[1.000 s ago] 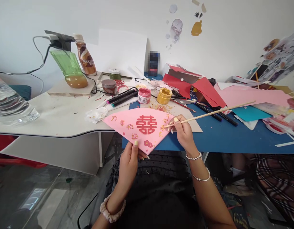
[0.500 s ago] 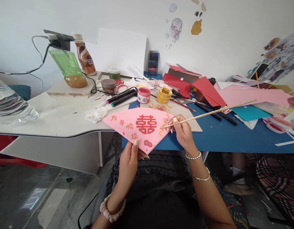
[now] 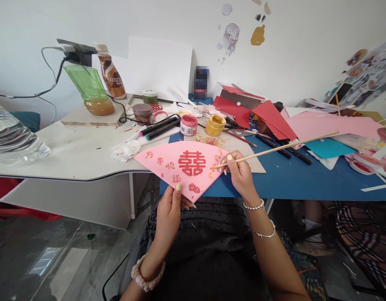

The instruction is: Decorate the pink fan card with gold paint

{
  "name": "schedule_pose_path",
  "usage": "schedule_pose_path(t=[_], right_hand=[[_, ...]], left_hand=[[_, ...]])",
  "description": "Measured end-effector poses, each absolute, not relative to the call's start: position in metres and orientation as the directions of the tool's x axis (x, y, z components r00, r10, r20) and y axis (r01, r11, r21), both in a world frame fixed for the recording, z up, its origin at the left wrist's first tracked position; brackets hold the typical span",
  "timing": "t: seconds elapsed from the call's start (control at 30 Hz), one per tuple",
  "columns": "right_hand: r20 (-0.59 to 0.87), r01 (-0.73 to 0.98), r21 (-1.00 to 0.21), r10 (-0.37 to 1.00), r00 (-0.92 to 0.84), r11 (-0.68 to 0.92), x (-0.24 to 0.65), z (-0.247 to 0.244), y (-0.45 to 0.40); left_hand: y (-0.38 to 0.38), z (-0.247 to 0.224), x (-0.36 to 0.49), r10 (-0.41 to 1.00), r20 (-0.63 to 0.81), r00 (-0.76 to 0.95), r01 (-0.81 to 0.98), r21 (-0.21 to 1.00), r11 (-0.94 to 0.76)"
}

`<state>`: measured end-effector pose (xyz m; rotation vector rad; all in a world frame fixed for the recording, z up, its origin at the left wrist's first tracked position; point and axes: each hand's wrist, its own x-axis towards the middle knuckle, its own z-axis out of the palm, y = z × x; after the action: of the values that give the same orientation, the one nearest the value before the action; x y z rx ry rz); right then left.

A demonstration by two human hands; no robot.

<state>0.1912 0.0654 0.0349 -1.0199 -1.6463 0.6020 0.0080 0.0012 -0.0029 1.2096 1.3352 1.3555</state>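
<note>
A white table (image 3: 76,152) and a blue work surface (image 3: 305,182) run across the view, with a beige board (image 3: 258,164) on the blue. The pink fan-shaped card (image 3: 186,181) is at the front edge, its lower point jutting toward the lap; whether its upper part rests on the board cannot be told. The left hand (image 3: 170,209) is closed on the card's lower left edge, thumb above and fingers beneath. The right hand (image 3: 241,173), at the card's right side, pinches a slender wooden stick (image 3: 283,146) near its working end, leaving the long shaft free. Behind the card stand an open red paint jar (image 3: 189,127) and an open yellow paint jar (image 3: 215,128). A red emblem (image 3: 192,163) fills the card's centre, flanked by small gold characters (image 3: 160,160). The stick's tip (image 3: 212,168) lies at the right-hand characters; contact is too fine to confirm. For clean strokes, the short pinch seems well chosen: the left thumb should hold the card without flexing it, the tip should carry little paint, and the right fingers should avoid marks that may be wet.
</note>
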Motion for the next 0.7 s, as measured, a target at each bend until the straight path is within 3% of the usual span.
schedule_pose_path(t=[0.7], right_hand=[[0.503,0.288,-0.82,0.863,-0.05,0.495,0.191,0.0326,0.0664]], left_hand=[[0.0007,-0.0028,0.0082,0.985,0.075,-0.158,0.058,0.996,-0.067]])
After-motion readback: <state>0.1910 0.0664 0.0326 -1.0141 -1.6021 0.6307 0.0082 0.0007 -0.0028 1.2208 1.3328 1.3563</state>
